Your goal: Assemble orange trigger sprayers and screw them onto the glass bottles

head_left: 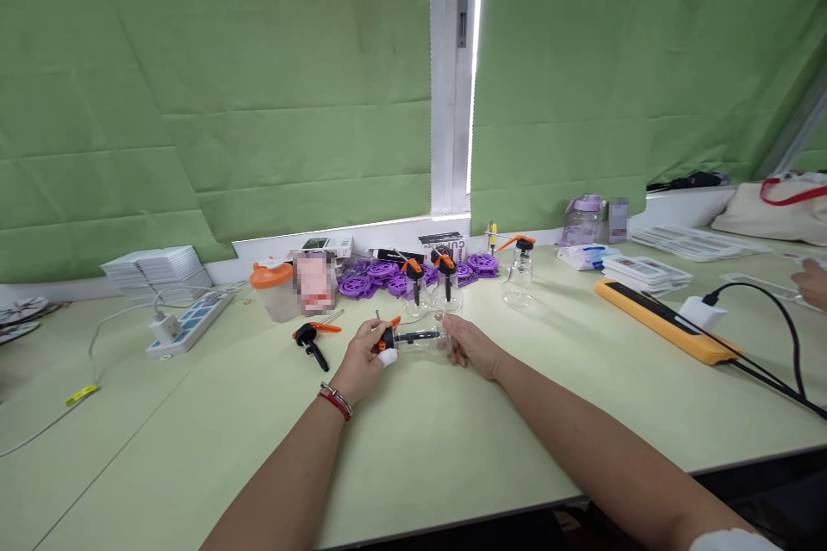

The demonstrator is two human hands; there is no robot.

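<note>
A clear bottle [423,346] lies sideways between my hands, low over the table. The black tube of its pump head shows inside it. My left hand [367,355] grips the black-and-orange pump head [386,339] at the neck; something white covers its thumb tip. At the other end, my right hand [475,345] has its fingers around the base of the bottle. A loose pump head [312,342] with an orange lever lies on the table left of my left hand. Beyond my hands stand two clear bottles with pump heads [413,269] [445,262], and another bottle [519,278] stands further right.
Purple plastic wheel-like parts [368,280] are heaped at the back, beside an orange-lidded cup [275,288]. A power strip [190,327] and white stacks [155,274] lie left. On the right are a yellow power strip [665,323], cables and another person's hand [811,282].
</note>
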